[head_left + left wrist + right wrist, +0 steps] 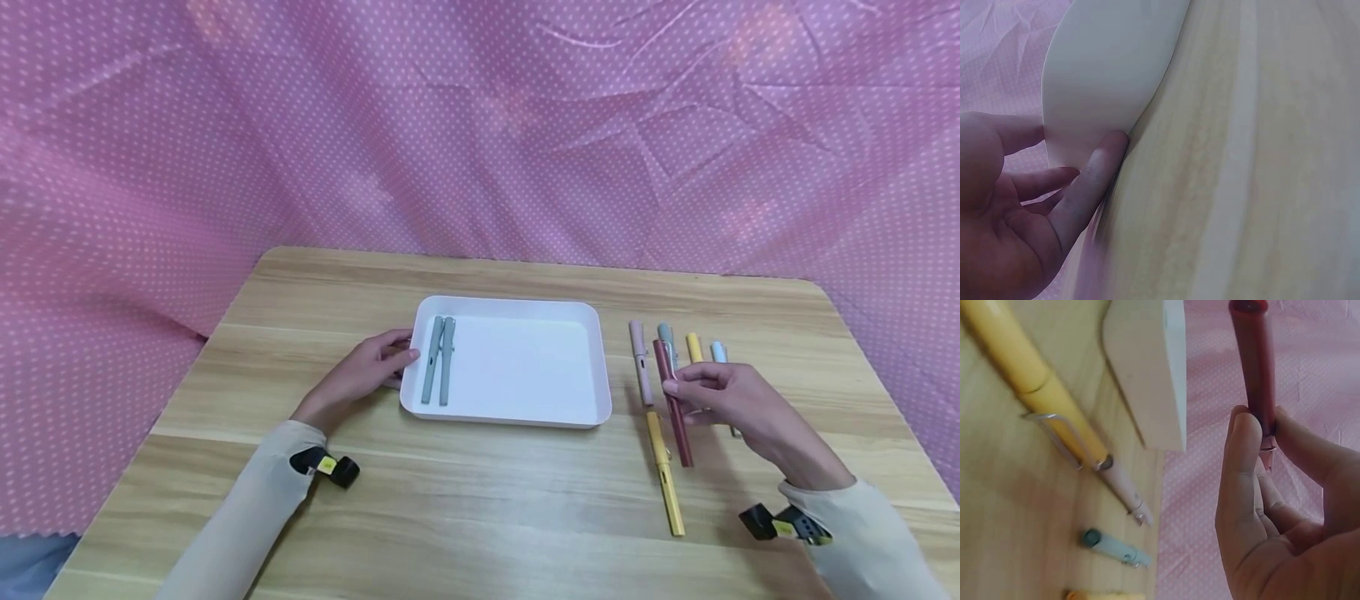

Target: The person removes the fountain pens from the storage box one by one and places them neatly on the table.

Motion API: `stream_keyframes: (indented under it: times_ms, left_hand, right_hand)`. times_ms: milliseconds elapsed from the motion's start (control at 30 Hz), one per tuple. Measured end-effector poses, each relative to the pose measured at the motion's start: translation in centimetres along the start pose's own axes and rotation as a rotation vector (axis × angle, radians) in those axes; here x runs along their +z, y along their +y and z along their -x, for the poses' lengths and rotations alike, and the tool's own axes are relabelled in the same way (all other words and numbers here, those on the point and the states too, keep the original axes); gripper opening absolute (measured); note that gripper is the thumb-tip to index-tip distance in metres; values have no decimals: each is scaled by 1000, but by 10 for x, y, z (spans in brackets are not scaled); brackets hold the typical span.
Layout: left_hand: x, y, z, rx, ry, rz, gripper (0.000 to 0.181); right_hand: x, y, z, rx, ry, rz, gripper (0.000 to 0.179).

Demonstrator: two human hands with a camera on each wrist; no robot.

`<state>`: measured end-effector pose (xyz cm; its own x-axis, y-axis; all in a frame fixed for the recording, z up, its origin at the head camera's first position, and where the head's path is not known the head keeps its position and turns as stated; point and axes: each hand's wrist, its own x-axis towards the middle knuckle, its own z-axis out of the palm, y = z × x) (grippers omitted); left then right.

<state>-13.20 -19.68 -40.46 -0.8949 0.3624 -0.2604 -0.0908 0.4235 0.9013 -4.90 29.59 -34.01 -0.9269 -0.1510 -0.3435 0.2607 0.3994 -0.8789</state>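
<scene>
My left hand grips the left end of a shallow white tray, its thumb at the rim and other fingers against the outer wall in the left wrist view. Two grey-green pens lie side by side in the tray's left part. To the right of the tray, my right hand pinches a dark red pen between thumb and fingers. In the right wrist view this red pen is raised above the table, one end pointing up in that picture.
Right of the tray lie a pale purple pen and a long yellow pen. A green pen, another yellow pen and a light blue pen are partly hidden by the right hand. Pink dotted cloth hangs behind the wooden table.
</scene>
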Motion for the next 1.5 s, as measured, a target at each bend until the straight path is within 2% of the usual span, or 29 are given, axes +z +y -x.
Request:
stream_keyframes:
  times_ms: [233,533,767,867,1000,1267,1500]
  left_hand:
    - [0,2,1,-10,2,9,58]
    - [0,1,1,-19,3,13,60]
    - [-1,-1,2,-12,-2,5,61]
    - [0,0,3,-24,0,3,61]
    - [0,0,2,-25,1,-6,61]
    - [0,0,1,-16,0,-19,60]
    - [0,0,1,-22,5,-11,60]
  right_hand:
    - [-4,17,14,17,7,-1,36]
    - [-7,38,30,79,1,21,35]
    - [-6,56,40,115,-50,7,48]
    - [-5,59,43,122,-60,50,50]
    - [-4,62,46,105,-73,116,41]
    - [-3,69,47,117,-94,111,31]
    - [1,67,46,152,-40,185,31]
